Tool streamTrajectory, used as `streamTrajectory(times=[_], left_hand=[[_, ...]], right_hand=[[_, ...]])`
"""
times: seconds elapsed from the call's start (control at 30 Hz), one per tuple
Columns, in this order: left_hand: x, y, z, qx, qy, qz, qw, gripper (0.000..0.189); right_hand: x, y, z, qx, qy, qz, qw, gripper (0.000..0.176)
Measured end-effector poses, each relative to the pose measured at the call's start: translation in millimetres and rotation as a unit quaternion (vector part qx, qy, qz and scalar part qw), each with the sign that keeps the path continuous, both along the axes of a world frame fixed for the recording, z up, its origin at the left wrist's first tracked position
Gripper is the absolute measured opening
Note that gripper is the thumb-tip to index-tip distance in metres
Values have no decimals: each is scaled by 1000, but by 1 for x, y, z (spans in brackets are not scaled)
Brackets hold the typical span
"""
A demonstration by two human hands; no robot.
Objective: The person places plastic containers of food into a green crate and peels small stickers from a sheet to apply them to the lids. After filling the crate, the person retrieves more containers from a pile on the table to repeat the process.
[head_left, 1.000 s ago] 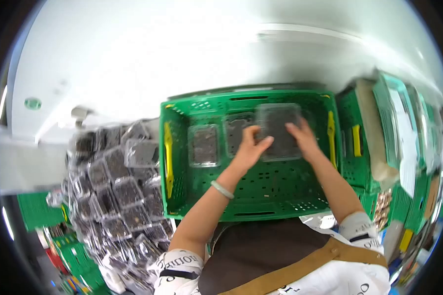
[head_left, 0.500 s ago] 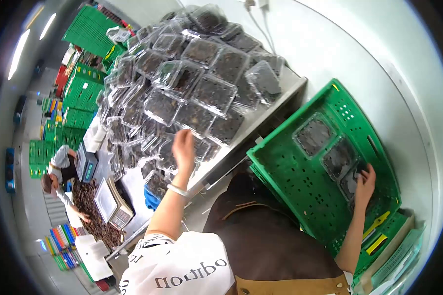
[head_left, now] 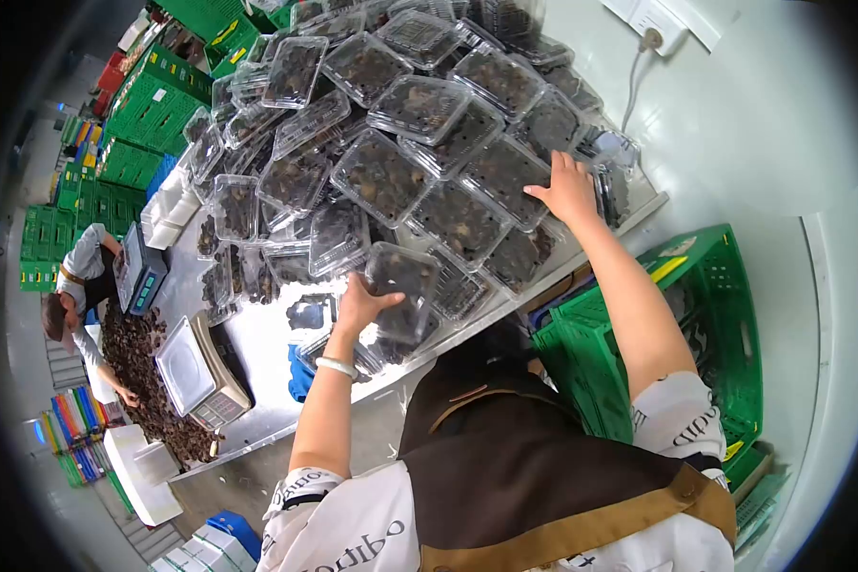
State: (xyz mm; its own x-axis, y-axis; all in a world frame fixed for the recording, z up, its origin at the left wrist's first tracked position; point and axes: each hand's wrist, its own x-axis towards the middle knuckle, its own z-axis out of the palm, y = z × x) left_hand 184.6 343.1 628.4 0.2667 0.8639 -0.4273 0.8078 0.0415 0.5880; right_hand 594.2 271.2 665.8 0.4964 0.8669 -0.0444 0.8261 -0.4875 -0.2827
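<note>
Clear plastic boxes filled with dark, brownish pieces lie in a large heap on the metal table. My left hand (head_left: pixel 360 305) is at the heap's near side, thumb stretched out over the lid of one clear plastic box (head_left: pixel 402 286) and fingers apart at its left edge. Farther right, my right hand (head_left: pixel 572 191) reaches over the heap. Its thumb and fingers are spread at the right edge of another clear plastic box (head_left: pixel 507 181).
A green crate (head_left: pixel 591 367) stands to my right beside the table. Left of the heap is a weighing scale (head_left: pixel 200 372), near loose dark pieces (head_left: pixel 148 381) where a co-worker (head_left: pixel 86 286) leans in. Stacked green crates (head_left: pixel 153 105) stand behind. A plug with a cable (head_left: pixel 650 40) hangs on the wall.
My right hand has left the green crate and moved up to the heap. My left hand is now lower beside a box, and the view has turned toward the table.
</note>
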Motion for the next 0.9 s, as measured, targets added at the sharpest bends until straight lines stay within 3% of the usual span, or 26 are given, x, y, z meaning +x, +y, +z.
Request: streamTrajectory(times=[0.07, 0.1, 0.17, 0.2, 0.23, 0.3, 0.4, 0.5, 0.53, 0.57, 0.63, 0.7, 0.77, 0.9], left_hand=[[-3, -6, 22, -45, 8, -30, 999, 80], [-11, -13, 24, -25, -38, -41, 998, 82], [-31, -15, 38, -98, -164, -38, 981, 90], [-49, -15, 25, -138, -269, -13, 953, 95], [-45, -15, 62, -197, -351, 53, 914, 88], [-68, 5, 62, -270, -405, 136, 863, 72], [-56, 55, 59, -130, -391, 133, 902, 60], [-49, 91, 19, -137, -340, 177, 914, 68], [-40, 92, 20, -173, -344, 192, 903, 68], [-38, 94, 6, -138, -325, 187, 917, 68], [-28, 90, 22, -158, -336, 195, 908, 67], [-31, 90, 2, -114, -332, 194, 916, 62], [-26, 84, -3, -103, -370, 217, 898, 49], [-15, 67, 42, -206, -404, 259, 853, 42]], right_hand=[[7, 17, -29, -42, 48, -36, 997, 94], [17, 19, -45, -13, 94, -27, 995, 94], [24, 17, -38, -50, 101, -40, 993, 92], [29, 13, -29, -68, 134, -52, 987, 89], [33, 6, -20, -88, 167, -67, 980, 86], [41, -13, -18, -60, 216, -64, 972, 68], [33, -32, 23, -34, 350, -108, 930, 47], [3, -36, 56, 60, 460, -65, 883, 48], [-1, -32, 48, 45, 526, -42, 848, 55], [-10, -23, 37, 11, 520, -73, 851, 62], [-27, -1, 8, 8, 523, 1, 852, 70], [-38, 19, -24, -72, 418, 84, 902, 92], [-51, 26, -31, -111, 500, 58, 857, 99], [-64, 21, -6, -130, 479, 43, 867, 96]])
